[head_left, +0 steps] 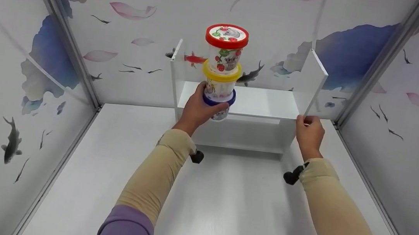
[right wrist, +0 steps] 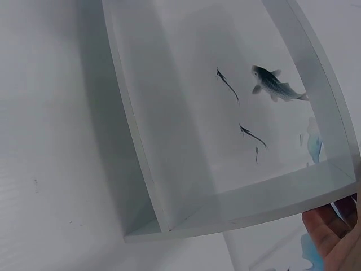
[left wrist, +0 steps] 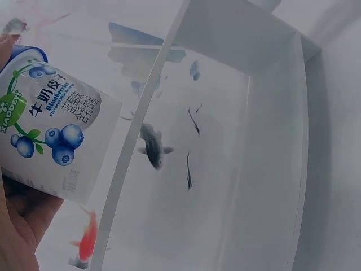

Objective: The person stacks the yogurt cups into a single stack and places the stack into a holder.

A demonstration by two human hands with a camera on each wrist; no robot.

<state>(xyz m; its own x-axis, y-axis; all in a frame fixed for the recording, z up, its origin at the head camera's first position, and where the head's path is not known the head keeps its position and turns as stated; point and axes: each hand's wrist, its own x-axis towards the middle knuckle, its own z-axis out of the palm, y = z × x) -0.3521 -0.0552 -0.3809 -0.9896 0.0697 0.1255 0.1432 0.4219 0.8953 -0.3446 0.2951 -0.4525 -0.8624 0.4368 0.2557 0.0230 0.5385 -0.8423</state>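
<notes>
Three paper tubs are stacked in front of the white shelf (head_left: 265, 103). The red-lidded tub (head_left: 226, 59) with strawberries is on top, the yellow-lidded tub (head_left: 218, 89) in the middle, and the blue-lidded blueberry tub (left wrist: 51, 124) at the bottom. My left hand (head_left: 199, 110) grips the bottom tub, thumb across its front, and bears the whole stack. The stack stands roughly upright, off the table. My right hand (head_left: 310, 136) holds the front edge of the shelf's right side panel (head_left: 312, 81) with curled fingers. In the right wrist view, that hand is partly out of frame.
The shelf has two side panels and an upper board, with an open space under it. It stands at the back of a white table (head_left: 223, 204). Walls printed with fish and petals enclose the table, with metal frame posts (head_left: 63, 28) at the corners.
</notes>
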